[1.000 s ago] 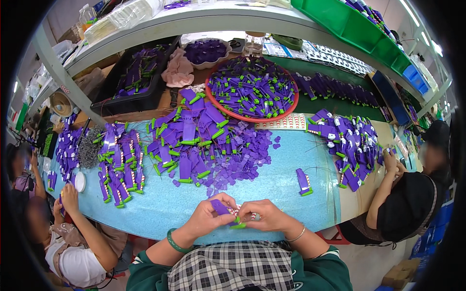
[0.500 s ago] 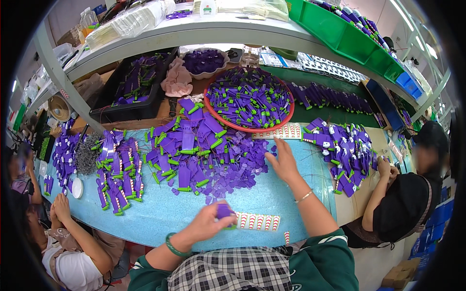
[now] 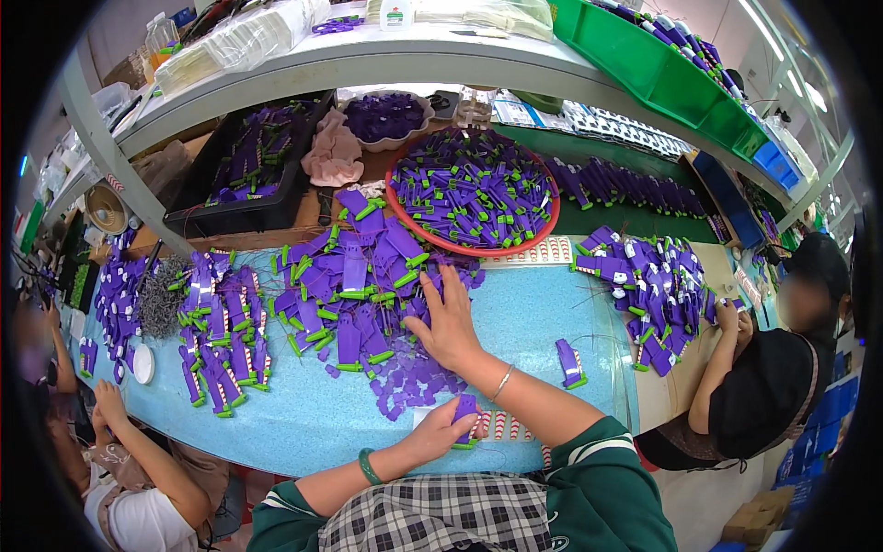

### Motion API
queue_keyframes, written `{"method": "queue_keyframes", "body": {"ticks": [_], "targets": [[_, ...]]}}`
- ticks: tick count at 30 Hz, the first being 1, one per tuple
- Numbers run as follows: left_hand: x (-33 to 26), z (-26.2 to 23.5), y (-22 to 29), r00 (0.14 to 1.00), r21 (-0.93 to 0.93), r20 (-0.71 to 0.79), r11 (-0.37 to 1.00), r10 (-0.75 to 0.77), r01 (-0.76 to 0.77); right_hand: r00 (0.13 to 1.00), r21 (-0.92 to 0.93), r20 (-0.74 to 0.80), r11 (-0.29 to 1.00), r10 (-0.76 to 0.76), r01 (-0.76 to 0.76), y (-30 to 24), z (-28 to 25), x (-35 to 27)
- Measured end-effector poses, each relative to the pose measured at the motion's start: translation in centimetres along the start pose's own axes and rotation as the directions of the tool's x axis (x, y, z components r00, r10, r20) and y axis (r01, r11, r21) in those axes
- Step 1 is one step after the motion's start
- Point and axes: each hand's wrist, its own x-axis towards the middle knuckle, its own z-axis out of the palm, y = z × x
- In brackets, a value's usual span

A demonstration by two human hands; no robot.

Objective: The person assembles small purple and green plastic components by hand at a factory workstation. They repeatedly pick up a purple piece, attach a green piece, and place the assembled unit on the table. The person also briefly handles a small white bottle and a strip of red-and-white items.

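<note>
My left hand (image 3: 440, 434) pinches a flat purple plastic part (image 3: 466, 407) with a green end, just over a white sticker sheet with red chevron marks (image 3: 501, 425) by the near table edge. Fingers spread, my right hand (image 3: 451, 327) reaches over a heap of small purple pieces (image 3: 405, 382), holding nothing that I can see; it hides some of them. Left of it spreads a pile of larger purple parts with green ends and thin wires (image 3: 354, 267). To the right, a single purple part with a chevron strip (image 3: 570, 363) lies alone on the blue tabletop.
Behind the heap stands a round red basket (image 3: 555, 216) full of purple-green parts. More piles lie left (image 3: 221, 331) and right (image 3: 648, 285). A black crate (image 3: 184, 216) stands back left under a white shelf (image 3: 368, 57). Co-workers sit on both sides.
My right hand has moved left onto the small-piece heap. My left hand has shifted slightly right and down with its part. A single part now shows where my right forearm was.
</note>
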Motion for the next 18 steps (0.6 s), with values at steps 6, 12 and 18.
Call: {"method": "queue_keyframes", "body": {"ticks": [6, 12, 18], "targets": [[-0.2, -0.4, 0.1, 0.998, -0.086, 0.046, 0.996, 0.037, -0.033, 0.995, 0.381, 0.098, 0.924, -0.014, -0.025, 2.5, -6.4, 0.2], [-1.5, -1.3, 2.8, 0.994, -0.151, 0.085, 0.987, 0.073, -0.059, 0.959, 0.157, 0.204, 0.96, 0.198, -0.231, 3.3, -10.9, -5.4], [-4.6, -4.0, 8.7, 0.847, -0.228, -0.2, 0.817, 0.493, -0.53, 0.955, -0.107, 0.208, 0.965, -0.212, 0.237, 0.8, -8.4, -7.4]]}}
